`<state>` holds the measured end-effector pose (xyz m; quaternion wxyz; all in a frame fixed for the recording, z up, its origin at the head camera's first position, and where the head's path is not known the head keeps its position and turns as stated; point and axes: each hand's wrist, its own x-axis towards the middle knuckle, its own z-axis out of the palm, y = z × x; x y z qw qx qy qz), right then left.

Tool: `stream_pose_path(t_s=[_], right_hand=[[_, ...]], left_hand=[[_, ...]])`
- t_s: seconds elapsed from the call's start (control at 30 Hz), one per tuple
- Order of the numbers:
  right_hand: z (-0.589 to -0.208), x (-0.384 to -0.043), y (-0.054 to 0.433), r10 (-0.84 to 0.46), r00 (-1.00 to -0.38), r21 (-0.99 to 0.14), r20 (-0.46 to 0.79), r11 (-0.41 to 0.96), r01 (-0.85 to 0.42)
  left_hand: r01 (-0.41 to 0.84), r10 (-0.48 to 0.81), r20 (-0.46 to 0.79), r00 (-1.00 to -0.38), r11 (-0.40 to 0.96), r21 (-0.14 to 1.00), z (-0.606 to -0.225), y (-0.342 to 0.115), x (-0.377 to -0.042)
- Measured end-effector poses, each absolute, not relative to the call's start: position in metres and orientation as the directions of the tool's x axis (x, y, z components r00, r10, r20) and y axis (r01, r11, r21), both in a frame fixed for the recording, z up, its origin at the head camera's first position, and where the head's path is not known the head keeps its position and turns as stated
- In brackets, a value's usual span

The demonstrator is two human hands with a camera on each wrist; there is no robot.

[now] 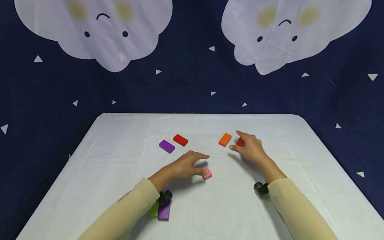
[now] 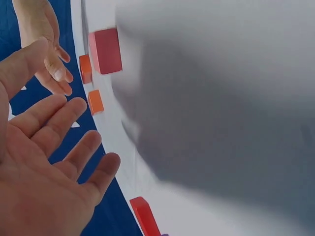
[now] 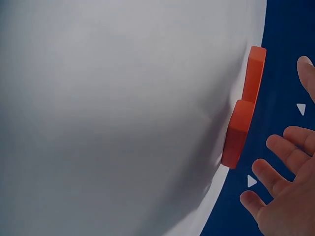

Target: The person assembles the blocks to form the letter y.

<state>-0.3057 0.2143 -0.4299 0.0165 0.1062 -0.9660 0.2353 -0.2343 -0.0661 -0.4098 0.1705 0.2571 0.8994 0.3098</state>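
Observation:
My left hand [image 1: 186, 165] hovers above the table with thumb and fingers spread apart. A pink block [image 1: 207, 174] lies at its thumb tip in the head view; the left wrist view shows that pink block [image 2: 106, 50] apart from the fingers. Farther back on the right, my right hand [image 1: 251, 147] is over a red block [image 1: 240, 142], partly hidden behind it. Its fingers are spread and hold nothing; in the right wrist view a gap parts them from the red block [image 3: 237, 132]. An orange block [image 1: 225, 139] lies just left of the right hand.
A red block [image 1: 180, 140] and a purple block [image 1: 167, 146] lie at the back left of the white table [image 1: 225, 217]. Under the left forearm are a green block [image 1: 153, 210], partly covered, and another purple block [image 1: 164, 210]. A dark blue cloth [image 1: 187, 90] with clouds hangs behind.

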Motion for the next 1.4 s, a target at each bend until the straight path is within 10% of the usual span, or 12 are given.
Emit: stream_pose_path(t_s=[1.4], right_hand=[[-0.436,-0.332,0.193,-0.159,-0.987,-0.388,-0.020,0.911,-0.139]], left_hand=[[0.429,0.674,-0.194,-0.713,0.638,0.639,-0.422,-0.067,-0.255]])
